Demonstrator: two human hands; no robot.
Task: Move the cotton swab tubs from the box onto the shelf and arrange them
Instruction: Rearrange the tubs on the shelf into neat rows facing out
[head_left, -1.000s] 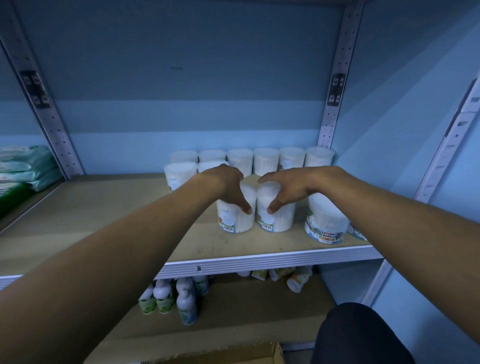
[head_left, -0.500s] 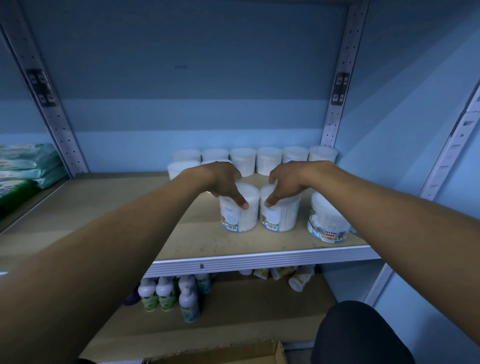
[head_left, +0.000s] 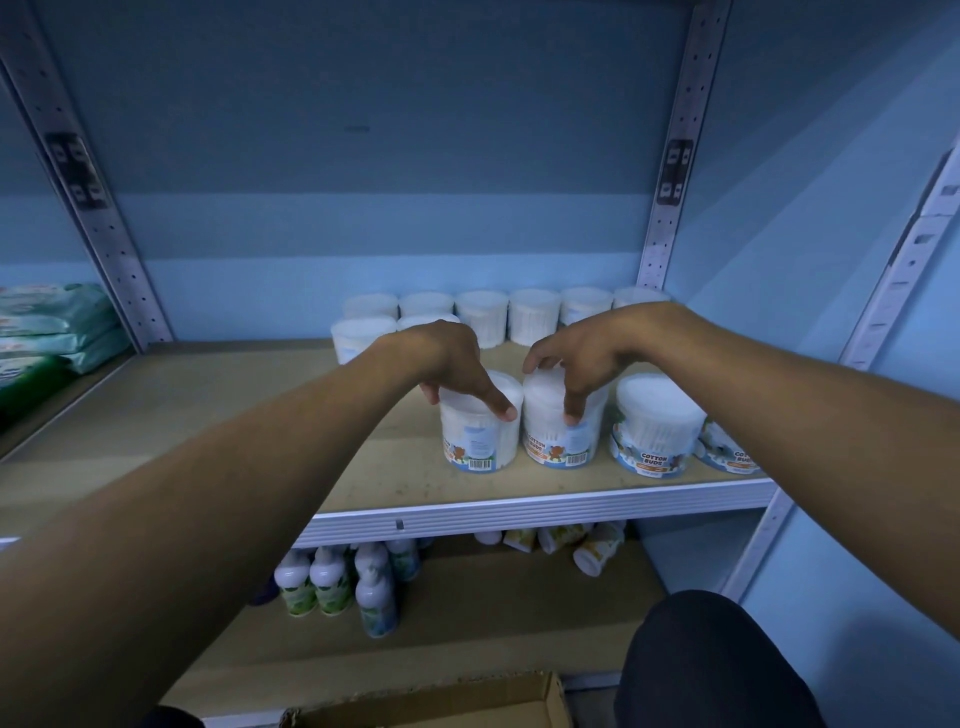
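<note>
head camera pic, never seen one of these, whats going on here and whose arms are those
There is no machine: a person wears a camera on the head, looking forward and down, so the arms are their own. The left hand grips the top of one cotton swab tub, and the right hand grips the tub beside it. Both tubs stand on the wooden shelf. More tubs stand in a back row and to the right. Bottles sit on the shelf below, and a cardboard box shows at the bottom edge.
</note>
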